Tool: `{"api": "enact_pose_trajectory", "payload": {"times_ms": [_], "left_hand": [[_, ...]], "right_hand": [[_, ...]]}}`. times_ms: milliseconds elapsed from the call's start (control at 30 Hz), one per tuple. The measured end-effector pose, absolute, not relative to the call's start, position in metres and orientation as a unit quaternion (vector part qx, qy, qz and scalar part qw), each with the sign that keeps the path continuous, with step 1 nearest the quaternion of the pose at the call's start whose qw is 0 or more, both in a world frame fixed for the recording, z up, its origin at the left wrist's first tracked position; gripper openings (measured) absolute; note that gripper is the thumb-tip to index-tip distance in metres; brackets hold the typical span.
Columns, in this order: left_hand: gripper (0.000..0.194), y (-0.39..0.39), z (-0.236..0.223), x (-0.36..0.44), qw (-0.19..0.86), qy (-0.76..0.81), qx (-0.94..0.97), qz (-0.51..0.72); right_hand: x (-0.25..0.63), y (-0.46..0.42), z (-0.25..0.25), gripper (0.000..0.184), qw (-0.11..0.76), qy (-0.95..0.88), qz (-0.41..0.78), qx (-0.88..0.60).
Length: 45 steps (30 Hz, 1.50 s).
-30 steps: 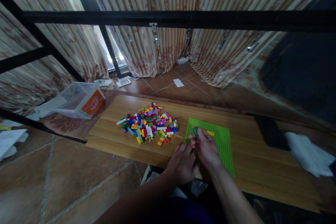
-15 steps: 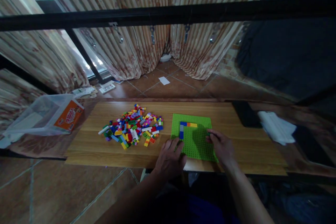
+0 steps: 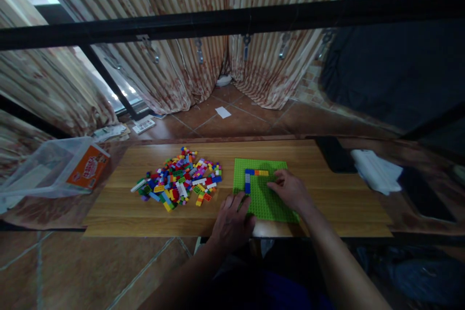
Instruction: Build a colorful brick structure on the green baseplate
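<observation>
A green studded baseplate [image 3: 271, 206] lies on the wooden table. Blue, orange and yellow bricks [image 3: 257, 172] form an L-shaped row near its upper left, with its short leg of blue bricks [image 3: 247, 181] running toward me. My left hand [image 3: 232, 220] rests with spread fingers on the plate's lower left edge, just below that leg. Over the plate's right half, my right hand [image 3: 288, 189] has thumb and fingers curled close together, right of the row's yellow end. What lies between these fingertips is too dark and small to name.
A heap of loose coloured bricks [image 3: 181, 181] lies left of the plate on the table [image 3: 119, 208]. A clear plastic bin with an orange label [image 3: 87, 169] stands beyond the left end. A black flat object [image 3: 334, 155] and a white packet [image 3: 376, 169] lie at the right.
My right hand has moved left and slightly up over the plate, closer to the row's yellow end. A dark green bit at its fingertips no longer shows clearly. My left hand stays at the plate.
</observation>
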<state>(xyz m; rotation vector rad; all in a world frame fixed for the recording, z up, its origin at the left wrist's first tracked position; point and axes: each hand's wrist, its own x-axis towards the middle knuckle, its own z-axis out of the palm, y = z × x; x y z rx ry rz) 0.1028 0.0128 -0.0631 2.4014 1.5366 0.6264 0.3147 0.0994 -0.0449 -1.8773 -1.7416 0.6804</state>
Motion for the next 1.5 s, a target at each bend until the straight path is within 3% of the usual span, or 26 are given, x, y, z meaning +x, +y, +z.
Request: {"api": "enact_pose_trajectory", "payload": {"times_ms": [233,433,633,1500], "left_hand": [[0.044,0.013,-0.059,0.103,0.122,0.526,0.816,0.207],[0.044,0.013,-0.059,0.103,0.121,0.523,0.817,0.211],[0.044,0.013,-0.062,0.103,0.112,0.521,0.819,0.213],[0.044,0.013,-0.063,0.104,0.111,0.522,0.818,0.215]], "right_hand": [[0.314,0.079,-0.055,0.037,0.268,-0.640,0.215,-0.687],[0.312,0.080,-0.053,0.029,0.265,-0.659,0.237,-0.663],[0.304,0.089,-0.053,0.031,0.298,-0.647,0.246,-0.658],[0.293,0.091,-0.058,0.033,0.298,-0.615,0.199,-0.703]]}}
